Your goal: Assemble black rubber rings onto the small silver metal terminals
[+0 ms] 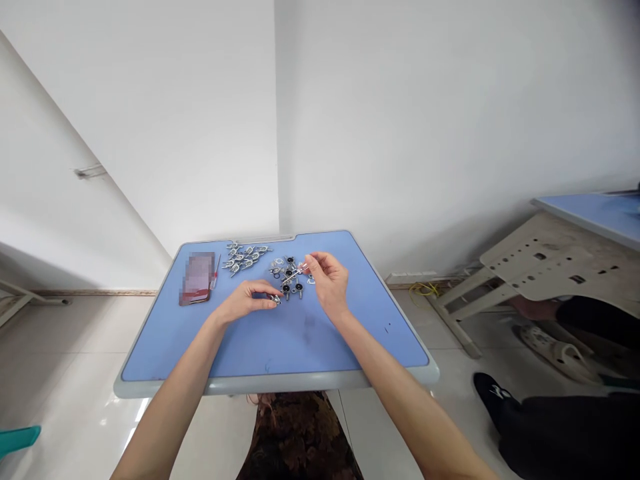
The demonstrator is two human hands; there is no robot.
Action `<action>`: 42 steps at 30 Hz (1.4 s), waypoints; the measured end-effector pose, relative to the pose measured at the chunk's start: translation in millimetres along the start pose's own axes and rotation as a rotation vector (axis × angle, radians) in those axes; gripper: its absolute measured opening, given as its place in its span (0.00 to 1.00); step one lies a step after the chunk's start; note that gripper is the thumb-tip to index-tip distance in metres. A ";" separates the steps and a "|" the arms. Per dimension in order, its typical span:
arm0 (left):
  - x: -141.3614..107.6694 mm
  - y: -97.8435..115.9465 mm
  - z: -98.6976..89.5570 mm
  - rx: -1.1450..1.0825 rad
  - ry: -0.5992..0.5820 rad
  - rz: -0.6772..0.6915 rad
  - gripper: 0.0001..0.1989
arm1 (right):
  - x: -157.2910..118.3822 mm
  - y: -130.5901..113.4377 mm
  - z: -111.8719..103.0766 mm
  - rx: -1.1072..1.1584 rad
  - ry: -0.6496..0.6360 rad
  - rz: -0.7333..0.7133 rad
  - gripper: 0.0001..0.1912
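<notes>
Over the middle of the blue desk [280, 350], my left hand [243, 301] is closed, thumb and fingers pinching a small shiny metal fitting [275, 300]. To the right, my right hand [329, 280] is also closed, its fingertips on a thin bright metal piece [302, 267]. Its exact kind is too small to tell. Between the hands lies a loose pile of small parts: metal pins, rings and pieces with black discs [299, 287]. Beyond my left hand, several similar silvery metal fittings [245, 259] are grouped together.
A smartphone [199, 273] lies on the desk's left side, beside a slim clear-and-red item [215, 275]. A wall [320, 133] stands behind the desk. At right are another desk [595, 210], a yellow cable [423, 291] and a person's dark shoe [495, 397].
</notes>
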State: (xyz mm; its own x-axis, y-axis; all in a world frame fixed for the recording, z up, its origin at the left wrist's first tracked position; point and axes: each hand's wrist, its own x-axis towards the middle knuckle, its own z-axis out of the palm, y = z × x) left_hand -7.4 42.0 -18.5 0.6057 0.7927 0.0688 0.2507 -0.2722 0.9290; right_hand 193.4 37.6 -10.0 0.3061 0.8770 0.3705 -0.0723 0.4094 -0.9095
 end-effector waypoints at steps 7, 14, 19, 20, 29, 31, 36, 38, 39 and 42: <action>0.6 0.3 1.4 0.018 0.010 0.009 0.15 | -2.8 -1.7 0.3 -0.012 -0.015 0.009 0.12; 4.2 0.5 14.2 0.454 0.059 0.044 0.07 | -6.9 3.7 -0.4 -0.108 -0.135 -0.049 0.11; 4.1 0.8 17.9 0.564 0.051 0.079 0.06 | -6.7 7.5 -1.9 -0.158 -0.143 -0.064 0.10; 3.9 0.3 17.9 0.570 0.049 0.076 0.07 | -6.5 8.0 -2.0 -0.162 -0.149 -0.059 0.10; 2.6 -0.3 14.6 0.590 -0.005 0.052 0.15 | -5.2 12.0 -1.2 -0.189 -0.184 -0.044 0.10; 2.8 0.2 14.0 0.569 -0.014 0.044 0.14 | -5.3 13.6 -0.8 -0.196 -0.183 -0.046 0.10; 2.6 -0.2 14.7 0.500 -0.015 0.027 0.11 | -8.5 12.9 -0.6 -0.222 -0.214 -0.069 0.10; 2.5 -0.8 15.5 0.495 -0.016 0.040 0.11 | -10.7 10.4 -0.4 -0.250 -0.255 -0.109 0.09; 2.5 -1.2 16.0 0.493 -0.015 0.048 0.11 | -12.0 9.0 -0.1 -0.272 -0.282 -0.144 0.08; 2.7 -3.3 17.1 0.483 -0.019 0.069 0.10 | -15.8 5.1 1.6 -0.355 -0.376 -0.290 0.06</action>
State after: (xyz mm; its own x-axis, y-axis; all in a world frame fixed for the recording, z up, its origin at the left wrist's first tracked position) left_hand 6.4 35.7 -27.6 0.6459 0.7550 0.1132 0.5284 -0.5491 0.6476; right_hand 186.7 26.2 -20.2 -0.0963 0.7976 0.5954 0.3063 0.5929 -0.7447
